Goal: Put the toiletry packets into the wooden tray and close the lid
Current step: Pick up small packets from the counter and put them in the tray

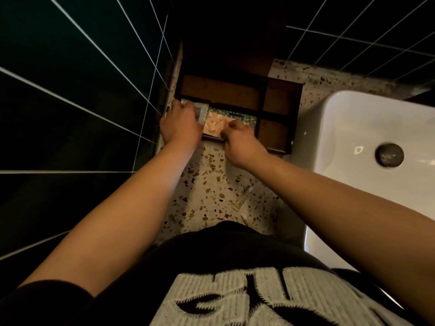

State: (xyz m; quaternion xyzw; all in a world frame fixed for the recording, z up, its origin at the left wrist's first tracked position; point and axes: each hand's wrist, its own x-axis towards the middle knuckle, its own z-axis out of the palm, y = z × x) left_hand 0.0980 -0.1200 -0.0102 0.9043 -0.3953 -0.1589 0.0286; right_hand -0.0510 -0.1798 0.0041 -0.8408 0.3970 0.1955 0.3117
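From the head camera, looking straight down, both bare forearms reach out over a speckled terrazzo counter (211, 184) to a dark wooden tray (277, 102) split by dividers, sitting in the corner against the dark tiled wall (70, 90). The left hand (181, 124) lies knuckles-up over the tray's near-left compartment, fingers curled down onto a pale, shiny packet (201, 111) whose edge shows past them; whether it is gripped or only pressed down, hard to tell. Just beside it, in the same front row, lies a green patterned packet (219, 121) with a pale picture on it, flat in its compartment. The right hand (240, 142) sits at the tray's near edge, fingers bunched, its thumb tip touching the green packet's top. The back compartment and the two on the right show bare brown wood. Behind the tray a dark brown panel (235, 43) stands upright, likely the lid, though it is too dim to be sure. On the counter nearer the body lies a small tube (242, 200), well apart from the tray. A white sink basin (353, 128) with its drain plug (389, 155) fills the right.
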